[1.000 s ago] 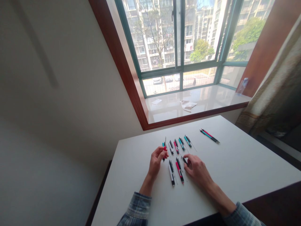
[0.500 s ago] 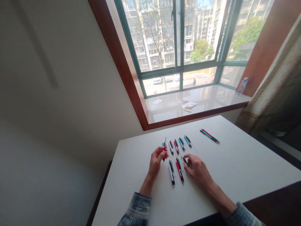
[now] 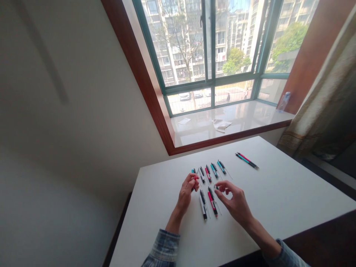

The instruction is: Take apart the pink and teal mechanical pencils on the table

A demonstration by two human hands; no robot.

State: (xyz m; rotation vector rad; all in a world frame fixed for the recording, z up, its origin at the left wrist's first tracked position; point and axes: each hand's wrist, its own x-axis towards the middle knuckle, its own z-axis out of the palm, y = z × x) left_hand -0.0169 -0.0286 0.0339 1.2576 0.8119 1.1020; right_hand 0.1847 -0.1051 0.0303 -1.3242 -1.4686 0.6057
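My left hand [image 3: 185, 189] is closed on a red pen barrel [image 3: 195, 178], with a thin rod slanting up beside the fingertips. My right hand [image 3: 233, 199] hovers over the table with thumb and forefinger apart. Just beyond its fingertips lies a small black pen part [image 3: 217, 187], partly hidden by the hand. Between the hands lie a taken-apart white pen [image 3: 203, 205] and a taken-apart red pen [image 3: 212, 202], each with a black piece and a thin refill alongside. Behind them is a row of disassembled pens, including a teal one [image 3: 214, 170].
Two whole pens, one teal [image 3: 244, 160] and one red [image 3: 248, 159], lie together at the white table's [image 3: 292, 193] far right. On the window sill beyond are a crumpled cloth [image 3: 221, 125] and a clear bottle [image 3: 283, 102]. A curtain [image 3: 314, 104] hangs at the right.
My right hand has let go of the small black pen part, and its fingers have spread. My left hand has tipped the red barrel so its end faces me.
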